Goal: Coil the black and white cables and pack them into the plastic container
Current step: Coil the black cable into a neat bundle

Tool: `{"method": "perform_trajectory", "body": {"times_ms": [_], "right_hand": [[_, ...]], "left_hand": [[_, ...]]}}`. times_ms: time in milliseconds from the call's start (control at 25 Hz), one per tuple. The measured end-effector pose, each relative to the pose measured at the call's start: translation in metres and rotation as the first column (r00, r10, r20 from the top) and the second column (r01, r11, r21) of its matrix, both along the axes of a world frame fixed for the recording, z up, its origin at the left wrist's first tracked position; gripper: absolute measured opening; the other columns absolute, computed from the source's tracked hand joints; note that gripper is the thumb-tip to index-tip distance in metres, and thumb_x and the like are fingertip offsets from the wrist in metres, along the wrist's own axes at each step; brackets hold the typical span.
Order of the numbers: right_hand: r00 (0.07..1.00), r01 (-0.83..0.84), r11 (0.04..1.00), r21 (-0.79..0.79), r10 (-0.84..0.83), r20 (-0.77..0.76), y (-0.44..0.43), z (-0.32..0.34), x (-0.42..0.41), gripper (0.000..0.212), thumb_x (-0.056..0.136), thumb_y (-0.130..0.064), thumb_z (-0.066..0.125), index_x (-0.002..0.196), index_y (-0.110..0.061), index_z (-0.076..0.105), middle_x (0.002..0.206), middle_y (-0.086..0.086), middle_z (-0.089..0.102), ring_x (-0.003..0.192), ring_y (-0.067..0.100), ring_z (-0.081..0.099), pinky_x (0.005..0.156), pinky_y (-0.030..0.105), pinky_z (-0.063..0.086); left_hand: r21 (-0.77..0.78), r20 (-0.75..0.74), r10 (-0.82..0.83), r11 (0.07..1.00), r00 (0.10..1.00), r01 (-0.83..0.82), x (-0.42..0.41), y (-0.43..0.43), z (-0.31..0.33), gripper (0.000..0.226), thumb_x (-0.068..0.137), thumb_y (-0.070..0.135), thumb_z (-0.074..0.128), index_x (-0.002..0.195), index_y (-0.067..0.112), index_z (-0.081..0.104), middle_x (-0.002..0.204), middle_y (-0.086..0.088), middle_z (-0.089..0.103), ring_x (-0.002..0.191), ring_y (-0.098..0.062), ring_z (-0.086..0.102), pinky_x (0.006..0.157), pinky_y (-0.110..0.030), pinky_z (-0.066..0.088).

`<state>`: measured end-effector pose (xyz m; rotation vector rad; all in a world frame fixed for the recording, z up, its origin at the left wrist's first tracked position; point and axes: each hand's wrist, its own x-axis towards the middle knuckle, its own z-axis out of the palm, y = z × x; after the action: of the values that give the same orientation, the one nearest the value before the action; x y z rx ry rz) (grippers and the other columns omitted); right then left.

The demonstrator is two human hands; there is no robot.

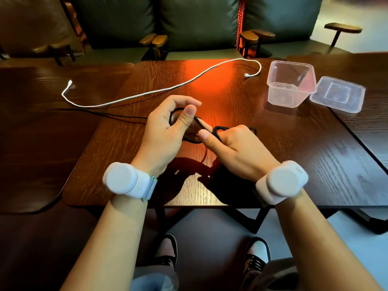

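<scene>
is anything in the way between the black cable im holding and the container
Nothing visible. The left hand and right hand hold the black cable; the table stretch toward the open container is bare, the lid lies beside it, and the white cable ends clear of that path.

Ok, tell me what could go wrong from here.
1. The black cable is only loosely looped between the left hand and right hand, so the loops may spring apart.
2. Its free tail trails left, close to the uncoiled white cable, and could snag it.
</scene>
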<state>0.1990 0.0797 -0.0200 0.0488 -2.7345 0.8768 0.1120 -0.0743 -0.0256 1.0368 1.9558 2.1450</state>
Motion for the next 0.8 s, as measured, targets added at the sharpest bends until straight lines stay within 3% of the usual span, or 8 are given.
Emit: {"method": "perform_trajectory", "body": {"times_ms": [120,240,320,400,440,520,600,800], "right_hand": [[0.967,-0.136,0.883,-0.45,0.217,0.132,-0.001,0.007,0.004,0.059,0.091,-0.055,0.051,0.048,-0.022,0.031,0.049,-0.004,0.024,0.045,0.012,0.02,0.047,0.03,0.019],[0.932,-0.232,0.651,-0.723,0.361,0.026,-0.005,0.011,0.007,0.053,0.095,-0.031,0.051,0.046,-0.025,0.034,0.049,-0.005,0.024,0.048,0.013,0.018,0.048,0.03,0.016],[0.935,-0.24,0.516,-0.822,0.352,-0.052,-0.007,0.013,0.008,0.051,0.093,-0.023,0.047,0.044,-0.025,0.033,0.047,-0.005,0.022,0.046,0.014,0.016,0.049,0.035,0.01],[0.942,-0.194,0.399,-0.896,0.332,-0.055,-0.005,0.014,0.007,0.049,0.09,-0.024,0.043,0.044,-0.025,0.027,0.044,-0.004,0.018,0.045,0.012,0.013,0.049,0.036,0.003],[0.938,-0.171,0.337,-0.926,0.344,-0.049,-0.002,0.013,0.006,0.047,0.089,-0.025,0.041,0.045,-0.025,0.023,0.044,-0.003,0.016,0.044,0.011,0.01,0.049,0.036,0.0],[0.918,-0.142,0.216,-0.966,0.393,-0.047,0.004,0.012,0.005,0.043,0.085,-0.025,0.039,0.047,-0.023,0.018,0.045,-0.002,0.011,0.043,0.013,0.006,0.049,0.038,-0.005],[0.905,-0.123,0.156,-0.98,0.424,-0.046,0.009,0.01,0.005,0.038,0.078,-0.028,0.042,0.048,-0.024,0.019,0.047,-0.002,0.009,0.044,0.014,0.003,0.05,0.04,-0.007],[0.913,-0.062,0.159,-0.985,0.408,0.008,0.009,0.004,0.004,0.032,0.075,-0.029,0.037,0.049,-0.026,0.019,0.047,-0.003,0.009,0.044,0.014,0.003,0.049,0.037,-0.007]], "left_hand": [[0.037,-0.056,0.146,0.989,0.988,-0.144,-0.004,-0.001,0.002,0.015,0.102,0.033,0.055,0.1,0.024,0.066,0.07,-0.004,0.07,0.051,-0.016,0.064,0.047,-0.026,0.05],[-0.05,-0.177,0.296,0.95,0.939,-0.309,-0.003,-0.003,0.003,0.015,0.102,0.031,0.055,0.098,0.025,0.067,0.062,0.014,0.063,0.044,-0.006,0.05,0.046,-0.019,0.04],[-0.133,-0.441,0.358,0.88,0.823,-0.455,-0.002,-0.004,0.004,0.014,0.101,0.026,0.058,0.1,0.021,0.071,0.079,0.018,0.068,0.066,-0.003,0.061,0.064,-0.022,0.048],[-0.122,-0.742,0.299,0.82,0.601,-0.559,0.0,-0.003,0.008,0.017,0.097,0.013,0.06,0.106,0.017,0.075,0.117,0.004,0.067,0.102,-0.017,0.063,0.088,-0.036,0.049],[-0.101,-0.824,0.24,0.829,0.513,-0.549,0.003,-0.002,0.011,0.024,0.093,0.005,0.061,0.109,0.017,0.075,0.126,-0.001,0.064,0.112,-0.023,0.06,0.094,-0.042,0.047],[-0.095,-0.892,0.129,0.883,0.433,-0.459,0.009,0.002,0.015,0.036,0.085,-0.002,0.062,0.114,0.016,0.074,0.124,0.001,0.067,0.119,-0.025,0.06,0.097,-0.048,0.044],[-0.125,-0.898,0.057,0.918,0.437,-0.376,0.013,0.005,0.015,0.029,0.089,0.007,0.065,0.116,0.014,0.074,0.119,0.003,0.07,0.117,-0.023,0.063,0.096,-0.049,0.045],[-0.158,-0.849,0.053,0.924,0.525,-0.349,0.008,0.008,0.006,0.015,0.092,0.025,0.073,0.103,0.015,0.078,0.109,0.005,0.074,0.105,-0.022,0.067,0.088,-0.052,0.047]]}}
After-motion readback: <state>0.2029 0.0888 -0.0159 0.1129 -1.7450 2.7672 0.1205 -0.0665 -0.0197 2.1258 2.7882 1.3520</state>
